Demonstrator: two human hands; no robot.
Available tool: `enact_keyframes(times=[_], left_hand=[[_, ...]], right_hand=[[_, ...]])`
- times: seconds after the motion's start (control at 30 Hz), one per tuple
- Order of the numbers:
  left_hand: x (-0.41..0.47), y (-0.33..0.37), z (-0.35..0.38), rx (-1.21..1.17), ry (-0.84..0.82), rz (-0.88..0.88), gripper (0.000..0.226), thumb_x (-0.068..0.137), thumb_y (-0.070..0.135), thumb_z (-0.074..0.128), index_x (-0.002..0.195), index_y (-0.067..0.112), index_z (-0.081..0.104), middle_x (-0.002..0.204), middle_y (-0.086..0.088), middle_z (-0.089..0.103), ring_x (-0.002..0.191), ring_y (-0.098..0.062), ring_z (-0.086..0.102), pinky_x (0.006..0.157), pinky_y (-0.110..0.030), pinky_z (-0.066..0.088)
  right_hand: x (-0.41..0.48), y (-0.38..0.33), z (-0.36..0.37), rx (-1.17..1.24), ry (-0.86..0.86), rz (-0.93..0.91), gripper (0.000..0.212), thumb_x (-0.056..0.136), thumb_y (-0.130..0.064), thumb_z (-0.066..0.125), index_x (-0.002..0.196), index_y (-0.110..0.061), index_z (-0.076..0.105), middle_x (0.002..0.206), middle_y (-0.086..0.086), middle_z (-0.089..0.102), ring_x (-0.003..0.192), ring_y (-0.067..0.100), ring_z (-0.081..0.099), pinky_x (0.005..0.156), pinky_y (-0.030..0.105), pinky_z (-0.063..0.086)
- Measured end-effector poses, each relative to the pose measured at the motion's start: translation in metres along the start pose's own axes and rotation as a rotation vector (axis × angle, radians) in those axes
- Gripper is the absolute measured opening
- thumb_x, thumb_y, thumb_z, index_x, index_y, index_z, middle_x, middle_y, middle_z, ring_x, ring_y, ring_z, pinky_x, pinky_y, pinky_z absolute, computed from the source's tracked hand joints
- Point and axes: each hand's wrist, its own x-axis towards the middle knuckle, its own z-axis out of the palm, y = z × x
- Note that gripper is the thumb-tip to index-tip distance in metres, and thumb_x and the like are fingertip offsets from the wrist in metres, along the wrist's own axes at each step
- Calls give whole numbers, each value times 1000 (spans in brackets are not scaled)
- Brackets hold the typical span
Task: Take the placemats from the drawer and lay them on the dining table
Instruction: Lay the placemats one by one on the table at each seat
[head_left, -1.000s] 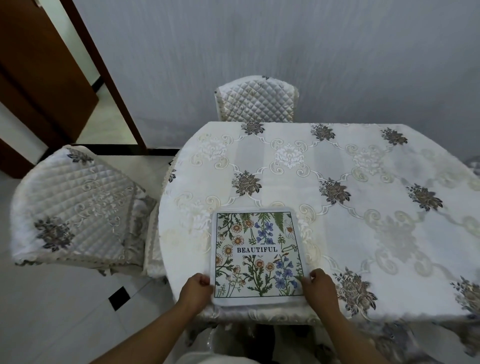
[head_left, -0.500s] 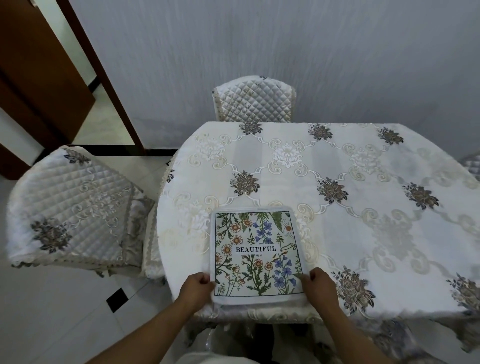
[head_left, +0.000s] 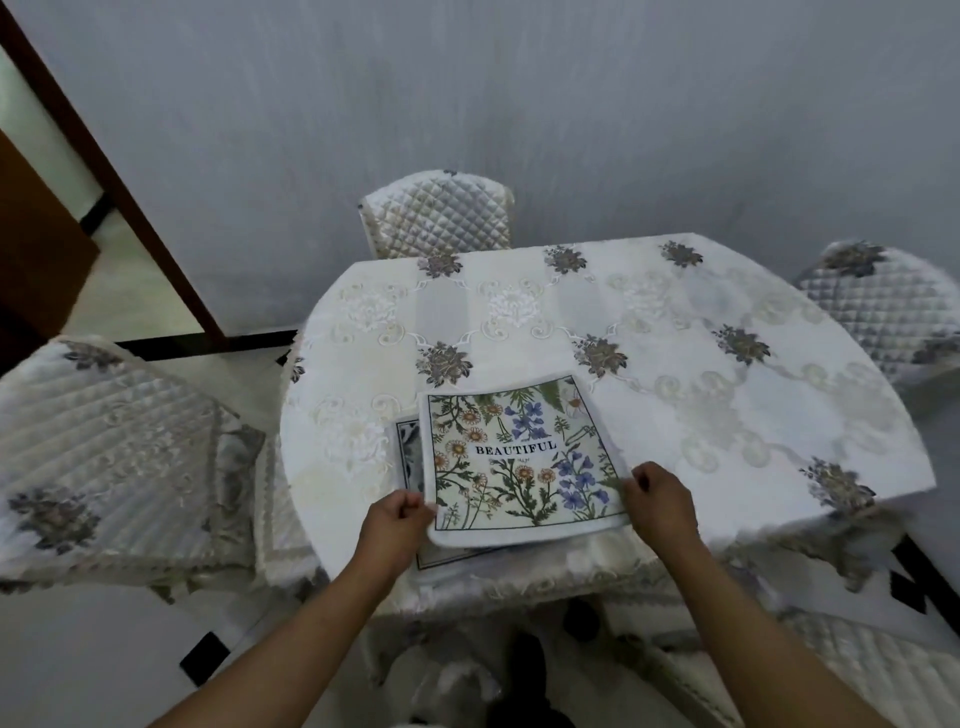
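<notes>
My left hand (head_left: 396, 525) pinches the lower left corner of the top placemat (head_left: 522, 460), fingers curled tight over its soft white border. My right hand (head_left: 662, 506) has the lower right edge in a closed grip as well, knuckles up, thumb tucked against the fabric. The mat is a rounded-corner square of thick, padded-looking cloth, printed with green stems, orange daisies and blue flowers, the word BEAUTIFUL across its middle. It sits at the lower centre of the frame, turned slightly counter-clockwise, its near edge raised a touch and overhanging the worktop's (head_left: 727, 395) rim.

Under it lies a second placemat (head_left: 408, 452), peeking out on the left side and along the bottom left corner: a white border with a dark thin line and a greyish print I can't make out. It lies flat on the cloth.

The worktop is round-edged and covered by a glossy cream tablecloth (head_left: 519, 322), woven with pale scrolls and dotted with dark grey-brown flower clusters; a lacy fringe hangs off the near edge.

Quilted, diamond-stitched covers in the same cream satin dress the chairs: one (head_left: 439, 215) at the top centre behind the worktop, one (head_left: 119, 457) at the left of the frame, one (head_left: 883, 306) at the right edge. A dark wooden door frame (head_left: 104, 171) slants through the upper left, against a plain grey wall (head_left: 519, 93).
</notes>
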Motion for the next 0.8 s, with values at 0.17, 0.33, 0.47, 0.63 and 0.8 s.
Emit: enact_keyframes(times=[0.17, 0.33, 0.47, 0.63, 0.8], left_hand=[[-22, 16, 29, -5, -11, 93, 25, 88, 11, 67, 66, 14, 55, 57, 4, 50, 55, -13, 43, 56, -29, 35], [-50, 29, 79, 23, 2, 147, 19, 88, 13, 66, 72, 6, 57, 62, 2, 52, 59, -13, 45, 60, -28, 38], [-69, 38, 139, 16, 29, 160, 19, 87, 13, 67, 71, 8, 59, 62, 0, 55, 60, -15, 48, 62, -30, 40], [-94, 53, 229, 56, 97, 191, 19, 86, 19, 68, 77, 5, 60, 70, -13, 60, 65, -18, 51, 65, -32, 42], [-116, 80, 296, 51, 133, 191, 16, 87, 20, 68, 78, 9, 60, 70, -8, 57, 64, -18, 49, 64, -31, 40]], right_hand=[[-15, 15, -44, 53, 69, -36, 28, 90, -21, 58, 68, -10, 44, 57, 3, 46, 52, 16, 44, 49, 28, 33], [-7, 53, -86, 46, 104, -86, 34, 91, -21, 60, 65, -13, 38, 56, 3, 40, 53, 16, 38, 50, 30, 28], [10, 98, -130, 50, 110, -119, 31, 92, -20, 57, 66, -13, 41, 57, 4, 44, 54, 17, 41, 50, 30, 29], [42, 163, -192, 101, 98, -153, 29, 91, -22, 58, 68, -9, 45, 59, 7, 47, 58, 25, 45, 53, 32, 30], [61, 206, -247, 127, 96, -139, 26, 90, -24, 59, 69, -13, 48, 60, 1, 49, 63, 27, 49, 57, 35, 37]])
